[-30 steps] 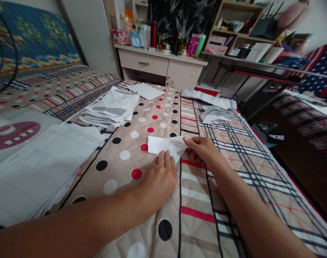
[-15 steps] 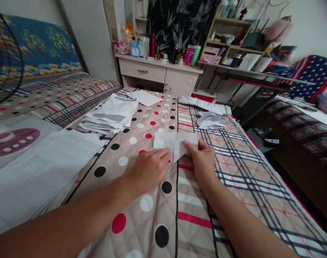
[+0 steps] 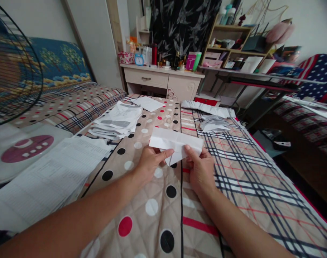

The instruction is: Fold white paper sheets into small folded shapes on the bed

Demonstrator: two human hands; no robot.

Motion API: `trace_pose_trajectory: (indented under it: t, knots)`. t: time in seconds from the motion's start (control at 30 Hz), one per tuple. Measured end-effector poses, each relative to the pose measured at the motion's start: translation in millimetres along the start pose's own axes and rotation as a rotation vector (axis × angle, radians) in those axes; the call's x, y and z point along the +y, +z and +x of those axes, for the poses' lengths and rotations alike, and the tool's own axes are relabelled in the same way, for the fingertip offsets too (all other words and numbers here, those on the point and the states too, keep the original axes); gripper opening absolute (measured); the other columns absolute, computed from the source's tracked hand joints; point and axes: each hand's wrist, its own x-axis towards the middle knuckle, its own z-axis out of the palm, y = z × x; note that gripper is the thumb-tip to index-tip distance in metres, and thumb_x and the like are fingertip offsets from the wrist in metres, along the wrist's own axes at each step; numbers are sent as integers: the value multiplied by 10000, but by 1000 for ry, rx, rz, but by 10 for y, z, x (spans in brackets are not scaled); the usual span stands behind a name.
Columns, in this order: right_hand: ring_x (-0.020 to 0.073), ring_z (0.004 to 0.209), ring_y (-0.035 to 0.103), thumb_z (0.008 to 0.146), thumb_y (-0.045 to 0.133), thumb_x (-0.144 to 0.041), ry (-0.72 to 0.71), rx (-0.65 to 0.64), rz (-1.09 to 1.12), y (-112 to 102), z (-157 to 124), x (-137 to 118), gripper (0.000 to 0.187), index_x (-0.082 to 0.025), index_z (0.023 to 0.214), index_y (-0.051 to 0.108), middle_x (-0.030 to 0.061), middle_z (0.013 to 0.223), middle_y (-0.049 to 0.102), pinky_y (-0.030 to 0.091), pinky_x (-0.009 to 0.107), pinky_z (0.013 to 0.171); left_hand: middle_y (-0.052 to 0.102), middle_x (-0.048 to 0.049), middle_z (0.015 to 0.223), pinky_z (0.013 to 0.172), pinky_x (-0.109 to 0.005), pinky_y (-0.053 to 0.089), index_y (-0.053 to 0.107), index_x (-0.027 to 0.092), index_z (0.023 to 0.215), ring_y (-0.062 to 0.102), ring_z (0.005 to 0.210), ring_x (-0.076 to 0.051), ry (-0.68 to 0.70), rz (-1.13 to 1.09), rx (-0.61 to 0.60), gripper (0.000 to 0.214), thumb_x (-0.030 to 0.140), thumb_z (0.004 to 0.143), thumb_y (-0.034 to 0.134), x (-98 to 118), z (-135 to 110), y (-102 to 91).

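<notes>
A folded white paper (image 3: 176, 143) is held up just above the quilted bedspread (image 3: 233, 172). My left hand (image 3: 152, 162) pinches its lower left edge and my right hand (image 3: 200, 165) pinches its lower right edge, fingers closed on it. The paper has a flat top band and a pointed flap hanging down in the middle between my hands.
A loose heap of printed sheets (image 3: 117, 120) lies at the left, a single sheet (image 3: 148, 103) farther back, and a small pile of folded papers (image 3: 214, 123) at the right. A large stack of printed sheets (image 3: 45, 179) sits near left. A fan grille (image 3: 13, 71) and a dresser (image 3: 163, 77) stand beyond.
The paper, pressed flat on the bedspread a second ago, has been unfolded wider and lifted. Both hands now hold it in the air by its lower edge.
</notes>
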Motion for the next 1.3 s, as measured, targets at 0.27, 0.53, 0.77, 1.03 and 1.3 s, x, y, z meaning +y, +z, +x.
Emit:
trace_pose_trajectory:
  t: [0.27, 0.53, 0.77, 1.03, 1.3]
  knots:
    - [205, 906, 691, 644, 799, -181, 138, -130, 207, 129, -153, 57, 424, -213, 1050, 680, 20, 978, 751, 541, 358, 890, 708, -28, 768, 444, -164, 423, 716, 138, 882, 587, 578, -93, 40, -10, 2, 332, 317, 632, 841, -15, -81, 49]
    - [229, 940, 698, 603, 824, -152, 163, -73, 188, 70, -121, 62, 539, -214, 1110, 653, 31, 1038, 746, 557, 381, 896, 698, -23, 771, 512, -189, 486, 662, 130, 868, 601, 593, -103, 208, 196, 21, 356, 342, 638, 831, 97, 6, -115]
    - [237, 1033, 679, 653, 797, -186, 84, -61, 143, 30, -68, 93, 395, -222, 1022, 660, 32, 1108, 728, 557, 368, 896, 646, -36, 1040, 684, -213, 539, 454, 216, 1085, 674, 831, -143, 434, 212, 13, 581, 290, 645, 827, 132, 15, -166]
    - [228, 1023, 675, 666, 791, -189, 34, -47, 135, -4, -35, 116, 402, -207, 1042, 649, 36, 1101, 729, 542, 375, 911, 593, -59, 1113, 682, -211, 524, 449, 210, 1124, 655, 851, -138, 477, 290, -62, 539, 243, 698, 779, 106, 35, -243]
    - [228, 985, 684, 616, 819, -170, 91, -27, 105, -1, -53, 122, 423, -200, 1006, 660, 39, 1077, 735, 547, 368, 899, 674, -70, 1067, 761, -235, 528, 552, 188, 1158, 666, 888, -155, 563, 364, -22, 459, 145, 720, 683, 83, 85, -315]
